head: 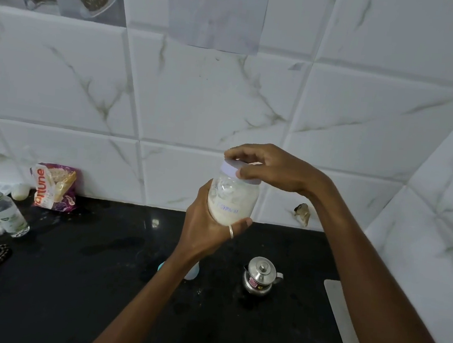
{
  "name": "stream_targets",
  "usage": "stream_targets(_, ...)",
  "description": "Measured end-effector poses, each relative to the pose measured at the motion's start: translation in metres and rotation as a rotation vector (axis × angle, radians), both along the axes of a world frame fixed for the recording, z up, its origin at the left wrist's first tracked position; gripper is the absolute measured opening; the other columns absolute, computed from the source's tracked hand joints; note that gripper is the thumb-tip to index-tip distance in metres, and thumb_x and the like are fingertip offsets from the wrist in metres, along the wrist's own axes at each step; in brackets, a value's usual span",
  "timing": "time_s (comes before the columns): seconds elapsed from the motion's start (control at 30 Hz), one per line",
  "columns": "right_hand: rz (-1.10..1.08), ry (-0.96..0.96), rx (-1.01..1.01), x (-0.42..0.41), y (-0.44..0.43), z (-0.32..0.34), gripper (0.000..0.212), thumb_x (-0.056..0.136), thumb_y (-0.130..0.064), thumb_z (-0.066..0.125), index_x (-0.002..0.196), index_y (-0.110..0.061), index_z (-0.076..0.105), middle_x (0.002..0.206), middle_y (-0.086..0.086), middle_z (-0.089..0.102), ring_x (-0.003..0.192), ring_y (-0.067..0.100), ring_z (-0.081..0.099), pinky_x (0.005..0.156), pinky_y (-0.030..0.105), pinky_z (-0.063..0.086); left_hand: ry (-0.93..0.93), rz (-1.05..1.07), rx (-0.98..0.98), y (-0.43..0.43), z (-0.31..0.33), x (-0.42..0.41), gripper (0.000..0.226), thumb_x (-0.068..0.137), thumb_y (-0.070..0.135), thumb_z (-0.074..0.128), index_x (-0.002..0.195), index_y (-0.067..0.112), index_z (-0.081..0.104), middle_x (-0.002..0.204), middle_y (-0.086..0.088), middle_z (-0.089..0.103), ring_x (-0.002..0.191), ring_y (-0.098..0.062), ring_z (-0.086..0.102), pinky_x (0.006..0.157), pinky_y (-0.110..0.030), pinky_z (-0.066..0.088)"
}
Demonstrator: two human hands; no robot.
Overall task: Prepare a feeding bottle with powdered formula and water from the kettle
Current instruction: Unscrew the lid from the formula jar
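- Head view: black counter [98,283] nearest, with a steel kettle [261,277] standing on it, lid on, right of the left forearm.
- A pale blue-white thing [192,271] shows just behind that forearm — too hidden to name.
- Above the counter, the left hand [203,230] wraps its fingers round a jar [233,199] of white powder, held upright.
- The right hand [272,170] sits on top, fingers curled over the jar's white lid [229,169].
- Far left, near the wall: a clear bottle [8,214] and a printed packet [55,186] — well apart from the jar.
- Marbled tiles [199,99] behind.
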State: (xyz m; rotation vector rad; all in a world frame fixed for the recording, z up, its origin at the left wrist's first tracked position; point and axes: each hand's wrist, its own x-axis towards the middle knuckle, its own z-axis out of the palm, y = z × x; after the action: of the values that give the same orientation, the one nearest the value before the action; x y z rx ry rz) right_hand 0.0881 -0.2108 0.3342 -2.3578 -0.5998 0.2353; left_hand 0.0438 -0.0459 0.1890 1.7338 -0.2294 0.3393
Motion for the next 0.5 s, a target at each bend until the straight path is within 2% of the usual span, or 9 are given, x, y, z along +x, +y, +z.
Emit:
stream_targets(0.03,-0.007,0.013,0.021,0.000,-0.001,0.000,0.043,0.099,-0.034,0.064,0.141,-0.023,0.061,0.139,-0.010,0.061,0.128,0.009,0.057,0.107,0.031,0.045,-0.002,-0.003,-0.003,0.001,-0.002,0.001,0.088,0.060,0.055,0.087,0.135,0.040,0.045,0.121,0.022,0.062,0.109,0.002,0.062,0.079,-0.012,0.054)
stream_targets(0.1,-0.102,-0.043,-0.048,-0.003,0.004,0.003,0.057,0.096,-0.060,0.058,0.140,-0.024,0.061,0.141,-0.008,0.062,0.127,0.013,0.058,0.106,0.033,0.046,-0.005,0.000,-0.004,0.001,-0.004,0.003,0.089,0.062,0.049,0.090,0.137,0.033,0.046,0.121,0.018,0.064,0.108,0.000,0.063,0.078,-0.012,0.053)
stream_targets(0.17,-0.214,-0.188,-0.292,-0.009,0.015,0.007,0.085,0.083,-0.087,0.041,0.132,-0.021,0.065,0.131,-0.004,0.067,0.115,0.017,0.062,0.097,0.036,0.050,-0.004,0.004,-0.010,0.000,-0.004,0.002,0.085,0.064,0.042,0.092,0.135,0.033,0.046,0.121,0.019,0.063,0.107,0.004,0.063,0.077,-0.009,0.052)
stream_targets(0.2,-0.249,-0.263,-0.417,-0.012,0.020,0.008,0.093,0.079,-0.092,0.035,0.127,-0.020,0.067,0.124,-0.002,0.070,0.109,0.020,0.064,0.093,0.038,0.052,-0.002,0.010,-0.010,-0.001,-0.004,0.002,0.085,0.064,0.041,0.092,0.134,0.035,0.045,0.121,0.022,0.062,0.107,0.007,0.062,0.078,-0.007,0.051)
stream_targets(0.27,-0.275,-0.363,-0.537,-0.015,0.026,0.007,0.090,0.081,-0.091,0.036,0.116,-0.016,0.070,0.111,0.000,0.072,0.100,0.022,0.066,0.087,0.040,0.054,-0.001,0.018,-0.009,-0.004,-0.004,0.001,0.085,0.065,0.040,0.093,0.133,0.039,0.042,0.120,0.026,0.059,0.108,0.011,0.060,0.078,-0.005,0.049)
stream_targets(0.33,-0.226,-0.327,-0.447,-0.014,0.022,0.006,0.067,0.088,-0.077,0.050,0.115,-0.018,0.070,0.111,-0.002,0.072,0.100,0.020,0.067,0.087,0.039,0.055,0.006,0.024,-0.010,-0.004,-0.004,0.000,0.083,0.063,0.043,0.092,0.129,0.048,0.041,0.118,0.026,0.060,0.107,0.011,0.060,0.076,-0.005,0.050)
stream_targets(0.4,-0.111,-0.159,-0.258,-0.011,0.013,0.007,0.050,0.088,-0.062,0.060,0.121,-0.025,0.068,0.119,-0.010,0.070,0.110,0.014,0.065,0.094,0.035,0.054,0.007,0.028,-0.011,-0.003,-0.003,-0.001,0.081,0.062,0.045,0.091,0.124,0.053,0.041,0.116,0.026,0.061,0.106,0.009,0.061,0.076,-0.008,0.051)
stream_targets(0.5,-0.036,-0.028,-0.119,-0.010,0.005,0.007,0.059,0.085,-0.054,0.063,0.139,-0.031,0.058,0.140,-0.019,0.058,0.127,0.002,0.053,0.107,0.032,0.047,-0.009,0.032,-0.017,-0.002,-0.001,-0.005,0.077,0.063,0.041,0.091,0.122,0.052,0.042,0.116,0.027,0.060,0.105,0.011,0.059,0.075,-0.008,0.051)
